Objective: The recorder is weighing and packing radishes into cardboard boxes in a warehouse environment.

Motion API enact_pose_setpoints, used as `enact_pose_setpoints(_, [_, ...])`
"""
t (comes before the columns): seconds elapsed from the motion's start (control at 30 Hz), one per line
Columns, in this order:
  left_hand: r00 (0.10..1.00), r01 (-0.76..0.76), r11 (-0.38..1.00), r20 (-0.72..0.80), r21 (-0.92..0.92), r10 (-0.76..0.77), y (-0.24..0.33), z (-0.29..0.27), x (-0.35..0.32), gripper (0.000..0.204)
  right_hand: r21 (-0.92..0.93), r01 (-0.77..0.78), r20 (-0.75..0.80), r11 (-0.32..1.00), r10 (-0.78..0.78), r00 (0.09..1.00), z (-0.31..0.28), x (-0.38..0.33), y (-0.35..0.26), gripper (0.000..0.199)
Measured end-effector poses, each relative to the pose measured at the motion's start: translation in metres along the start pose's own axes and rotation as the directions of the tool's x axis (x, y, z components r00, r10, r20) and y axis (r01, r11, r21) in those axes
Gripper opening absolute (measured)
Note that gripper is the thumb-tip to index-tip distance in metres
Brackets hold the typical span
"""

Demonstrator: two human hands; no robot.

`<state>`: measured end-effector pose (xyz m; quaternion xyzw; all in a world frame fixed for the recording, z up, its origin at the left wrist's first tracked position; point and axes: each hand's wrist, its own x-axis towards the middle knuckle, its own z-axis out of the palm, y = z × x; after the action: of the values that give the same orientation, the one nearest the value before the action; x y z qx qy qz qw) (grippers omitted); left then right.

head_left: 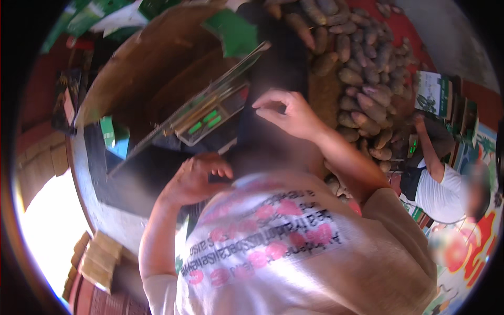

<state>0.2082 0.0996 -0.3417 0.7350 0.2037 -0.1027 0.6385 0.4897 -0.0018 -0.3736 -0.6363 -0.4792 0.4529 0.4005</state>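
Note:
My right hand (291,113) is raised in front of my shirt, its thumb and fingers curved with a gap between them and nothing visible in the gap. Lower and to the left, my left hand (199,178) is half curled, fingertips apart from the thumb, and I see nothing in it. Beyond both hands sits a digital scale (210,126) with lit green digits, beside the long, thin edge of a tilted flat panel. A heap of reddish-brown tubers (367,68), much like sweet potatoes, lies to the far right of my right hand.
A large brown cardboard piece (136,68) curves around the far left. Green packaging (233,31) stands at its rim. At the right, another person in a white shirt (441,191) reaches toward a second scale (413,144), near stacked boxes (434,94). Brown cartons (102,257) are stacked lower left.

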Motion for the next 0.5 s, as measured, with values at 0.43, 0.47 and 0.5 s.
enact_pose_setpoints(0.43, [0.978, -0.010, 0.992, -0.204, 0.124, 0.035, -0.026, 0.020, -0.057, 0.018, -0.171, 0.206, 0.784, 0.963, 0.006, 0.621, 0.065, 0.009, -0.052, 0.015])
enact_pose_setpoints(0.47, [0.978, -0.017, 0.982, -0.201, 0.190, 0.056, -0.027, 0.021, -0.059, 0.015, -0.169, 0.208, 0.789, 0.963, 0.007, 0.614, 0.071, 0.009, -0.054, 0.015])
enact_pose_setpoints(0.5, [0.977, -0.016, 0.982, -0.205, 0.188, 0.055, -0.029, 0.021, -0.061, 0.015, -0.216, 0.231, 0.812, 0.949, 0.043, 0.582, 0.075, 0.010, -0.056, 0.015])
